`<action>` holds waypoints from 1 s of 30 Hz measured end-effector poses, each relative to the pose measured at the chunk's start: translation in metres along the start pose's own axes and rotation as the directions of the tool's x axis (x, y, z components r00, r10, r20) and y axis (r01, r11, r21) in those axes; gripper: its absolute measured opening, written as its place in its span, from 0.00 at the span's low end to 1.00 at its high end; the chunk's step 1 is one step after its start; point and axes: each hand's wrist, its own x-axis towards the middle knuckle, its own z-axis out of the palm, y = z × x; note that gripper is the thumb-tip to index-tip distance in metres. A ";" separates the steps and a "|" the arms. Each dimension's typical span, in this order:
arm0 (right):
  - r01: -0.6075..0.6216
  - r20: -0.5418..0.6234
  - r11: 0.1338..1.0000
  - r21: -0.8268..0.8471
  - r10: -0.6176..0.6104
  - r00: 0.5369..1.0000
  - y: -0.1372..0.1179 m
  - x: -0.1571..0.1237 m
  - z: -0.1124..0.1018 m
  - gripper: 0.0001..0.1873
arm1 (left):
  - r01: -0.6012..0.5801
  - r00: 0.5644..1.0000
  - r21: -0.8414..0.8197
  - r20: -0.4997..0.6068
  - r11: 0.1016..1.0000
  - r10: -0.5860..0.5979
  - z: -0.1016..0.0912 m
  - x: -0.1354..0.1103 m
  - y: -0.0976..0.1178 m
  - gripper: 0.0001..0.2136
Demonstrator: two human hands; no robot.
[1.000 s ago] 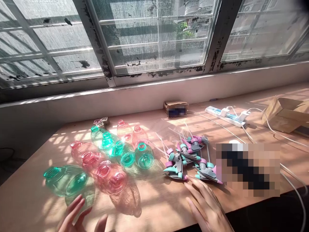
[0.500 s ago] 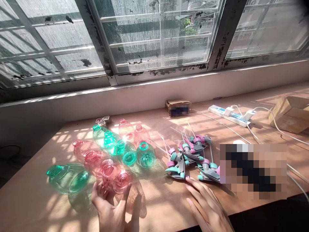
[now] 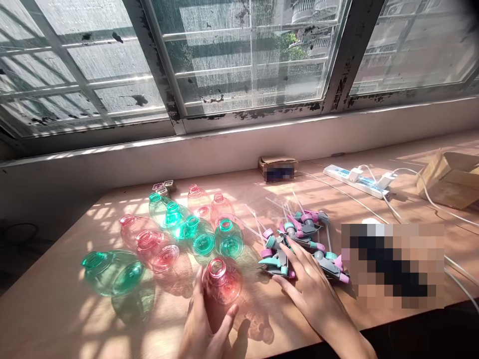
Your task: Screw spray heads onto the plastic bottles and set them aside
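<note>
My left hand (image 3: 205, 325) is closed round a clear pink plastic bottle (image 3: 222, 280), holding it upright near the front of the wooden table (image 3: 60, 309). My right hand (image 3: 310, 284) lies with fingers spread over a heap of spray trigger heads (image 3: 299, 242) in pink, teal and grey, its fingertips touching them. Several more pink bottles (image 3: 153, 247) and green bottles (image 3: 112, 271) lie or stand in a cluster to the left.
A white power strip (image 3: 354, 180) with plugs and cables lies at the back right, beside a cardboard box (image 3: 449, 179). A small box (image 3: 277, 167) sits by the window wall. A blurred patch (image 3: 392, 264) covers something at the right.
My left hand took hold of a pink bottle and carried it right, away from the cluster. My right hand slid forward onto the trigger heads.
</note>
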 end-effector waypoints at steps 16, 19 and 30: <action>-0.048 -0.125 0.998 0.044 0.053 0.991 -0.009 0.008 0.001 0.31 | 0.086 0.996 -0.230 0.027 0.969 -0.082 -0.005 -0.001 0.021 0.36; -0.104 -0.303 0.994 0.019 0.105 0.947 0.005 0.015 -0.015 0.21 | 0.091 0.996 -0.242 0.022 0.966 -0.088 -0.004 0.000 0.022 0.35; -0.265 -0.088 0.956 -0.128 0.255 0.963 0.067 0.069 -0.014 0.28 | 0.008 1.000 -0.069 0.000 0.998 -0.008 -0.010 0.001 0.012 0.33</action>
